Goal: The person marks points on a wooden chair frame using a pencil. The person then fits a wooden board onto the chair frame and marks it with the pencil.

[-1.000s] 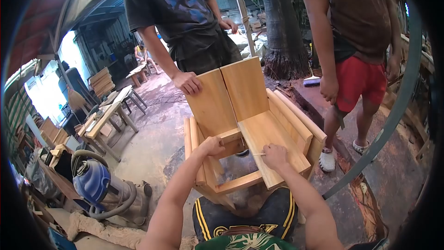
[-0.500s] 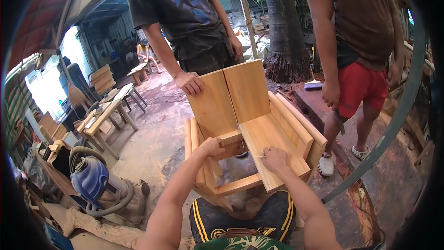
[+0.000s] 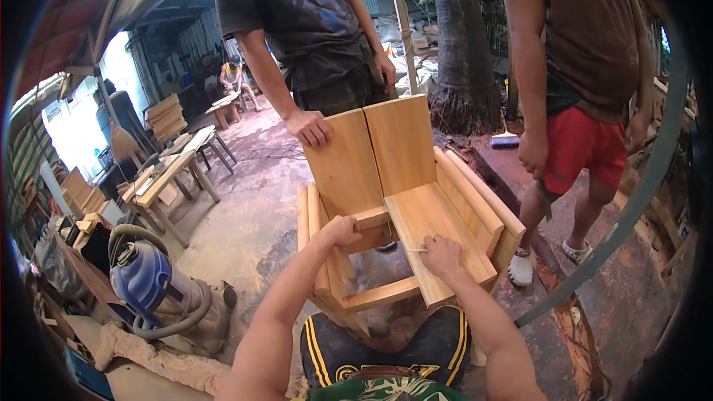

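In front of me stands a wooden chair frame (image 3: 382, 293) with two upright back boards (image 3: 345, 163) split by a narrow gap. One seat board (image 3: 438, 215) lies on its right half; the left half is open down to the rails. My left hand (image 3: 342, 231) is closed at the left inner side of the frame, near the back rail; what its fingers hold, if anything, is hidden. My right hand (image 3: 443, 255) rests on the seat board, with a thin pale stick (image 3: 417, 250) pinched in its fingers, pointing left.
Across the chair, a person in a dark shirt rests a hand (image 3: 309, 128) on the left back board. Another person in red shorts (image 3: 583, 150) stands at right. A blue vacuum (image 3: 145, 282) is at left, with a wooden bench (image 3: 167, 182) behind it. A grey hose-like band (image 3: 631, 215) curves at right.
The view has shifted slightly, moving the background a little. Both my hands keep their places on the chair, and the other person's hand stays on the back board.
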`<action>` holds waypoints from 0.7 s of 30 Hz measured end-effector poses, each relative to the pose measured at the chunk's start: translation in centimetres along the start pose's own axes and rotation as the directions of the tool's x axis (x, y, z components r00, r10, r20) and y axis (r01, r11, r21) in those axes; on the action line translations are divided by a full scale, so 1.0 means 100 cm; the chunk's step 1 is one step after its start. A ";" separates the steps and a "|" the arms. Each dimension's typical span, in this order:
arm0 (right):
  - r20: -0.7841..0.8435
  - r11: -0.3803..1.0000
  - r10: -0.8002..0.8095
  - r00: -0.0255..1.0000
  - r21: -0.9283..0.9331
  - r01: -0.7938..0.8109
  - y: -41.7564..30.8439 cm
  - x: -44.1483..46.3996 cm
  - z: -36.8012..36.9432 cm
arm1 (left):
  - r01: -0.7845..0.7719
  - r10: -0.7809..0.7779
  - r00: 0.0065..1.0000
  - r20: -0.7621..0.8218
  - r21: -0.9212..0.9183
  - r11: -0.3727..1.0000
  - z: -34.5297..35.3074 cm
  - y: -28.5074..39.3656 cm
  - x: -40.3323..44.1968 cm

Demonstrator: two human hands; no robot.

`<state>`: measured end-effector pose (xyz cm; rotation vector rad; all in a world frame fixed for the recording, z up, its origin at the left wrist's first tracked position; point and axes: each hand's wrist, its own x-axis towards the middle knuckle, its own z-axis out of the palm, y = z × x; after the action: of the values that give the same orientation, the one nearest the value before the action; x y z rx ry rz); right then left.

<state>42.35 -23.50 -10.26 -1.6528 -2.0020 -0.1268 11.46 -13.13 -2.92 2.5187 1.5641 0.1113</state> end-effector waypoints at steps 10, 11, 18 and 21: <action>0.080 0.999 0.028 0.996 0.021 -0.029 -0.011 0.003 -0.032 | 0.092 -0.093 0.995 0.039 0.024 0.995 -0.009 0.010 -0.002; 0.058 0.999 0.018 0.998 0.037 -0.020 -0.010 -0.003 -0.029 | 0.086 -0.087 0.995 0.043 0.006 0.996 -0.008 0.011 -0.004; 0.025 0.999 0.012 1.000 0.035 -0.013 -0.005 0.004 -0.019 | 0.078 -0.076 0.996 0.039 -0.043 0.996 -0.008 0.009 -0.003; 0.030 1.000 0.023 0.999 0.016 -0.024 -0.005 0.002 -0.019 | 0.084 -0.083 0.996 0.044 -0.029 0.996 -0.009 0.008 -0.003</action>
<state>42.56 -24.20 -8.39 -1.6767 -1.9993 -0.0776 11.89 -13.61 -1.92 2.4123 1.6360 0.0700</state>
